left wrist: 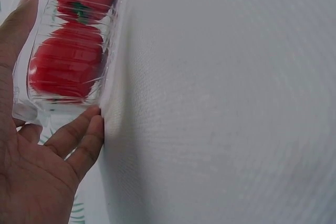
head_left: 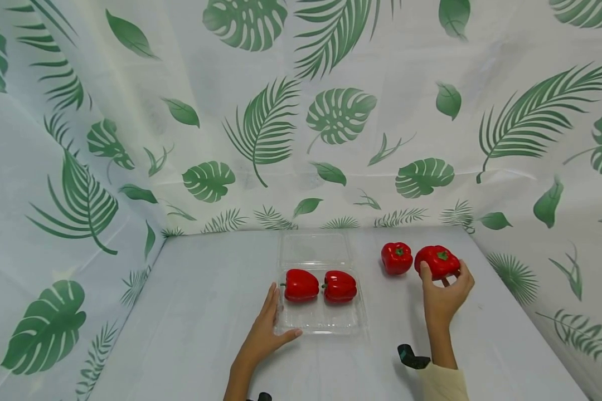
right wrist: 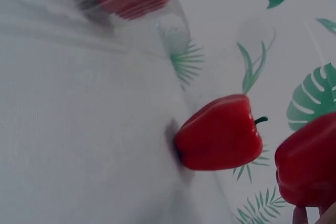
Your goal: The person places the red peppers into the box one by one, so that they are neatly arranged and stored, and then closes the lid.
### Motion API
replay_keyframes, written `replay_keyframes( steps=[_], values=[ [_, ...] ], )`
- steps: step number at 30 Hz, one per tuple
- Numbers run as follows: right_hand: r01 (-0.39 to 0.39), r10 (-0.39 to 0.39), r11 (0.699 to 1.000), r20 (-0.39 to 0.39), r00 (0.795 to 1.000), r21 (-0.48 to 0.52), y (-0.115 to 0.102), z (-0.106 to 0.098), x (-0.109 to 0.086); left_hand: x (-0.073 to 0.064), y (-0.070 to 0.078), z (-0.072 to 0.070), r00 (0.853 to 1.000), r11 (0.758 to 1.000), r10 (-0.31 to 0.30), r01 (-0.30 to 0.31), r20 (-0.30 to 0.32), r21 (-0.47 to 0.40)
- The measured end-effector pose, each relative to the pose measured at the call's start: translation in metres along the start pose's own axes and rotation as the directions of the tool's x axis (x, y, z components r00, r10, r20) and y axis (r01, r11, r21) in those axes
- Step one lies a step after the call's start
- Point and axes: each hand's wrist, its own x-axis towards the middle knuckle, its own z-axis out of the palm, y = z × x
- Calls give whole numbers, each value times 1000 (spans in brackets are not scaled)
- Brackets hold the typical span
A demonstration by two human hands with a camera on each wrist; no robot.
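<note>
Two red bell peppers, a left one (head_left: 301, 285) and a right one (head_left: 340, 287), lie on their sides in a clear plastic clamshell container (head_left: 321, 324). My left hand (head_left: 267, 332) rests against the container's left side and near corner, fingers extended; the left wrist view shows fingertips (left wrist: 93, 124) at its wall. At the right, my right hand (head_left: 446, 295) holds a third red bell pepper (head_left: 437, 262) with its green stem up, thumb and fingers around its sides. Just left of it another red bell pepper (head_left: 397, 258) stands upright on the table.
The container's clear lid (head_left: 315, 248) lies open toward the back. A white cloth covers the table (head_left: 195, 312). Leaf-printed sheets (head_left: 341, 184) hang behind the table and along both sides. A black wrist camera mount (head_left: 412, 357) sticks out beside the right wrist.
</note>
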Motion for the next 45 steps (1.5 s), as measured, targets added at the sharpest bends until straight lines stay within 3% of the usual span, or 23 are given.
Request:
replay_keyframes(
  steps=[7, 14, 19, 24, 29, 35, 45],
  values=[
    [109, -117, 991, 104, 988, 78, -14, 2, -12, -1, -1, 0, 1000, 1000, 0, 0, 5, 5],
    [161, -193, 976, 242, 951, 146, -27, 11, -28, 1, -2, 1, 1000, 1000, -12, 12, -3, 13],
    [160, -221, 964, 309, 925, 211, -28, 19, -38, 1, -3, 2, 1000, 1000, -6, 6, 0, 7],
    [108, -203, 964, 408, 890, 243, -27, 27, -46, 1, -4, 2, 1000, 1000, -5, 5, 2, 13],
    [54, -173, 970, 520, 837, 236, -29, 34, -57, 1, -3, 1, 1000, 1000, -4, 4, -5, 11],
    [-21, -151, 967, 634, 758, 254, -32, 40, -71, 1, -4, 2, 1000, 1000, 9, -9, -8, 4],
    [-15, -179, 969, 747, 640, 245, -35, 49, -88, 0, -3, 1, 1000, 1000, 16, -16, -8, -4]
  ],
)
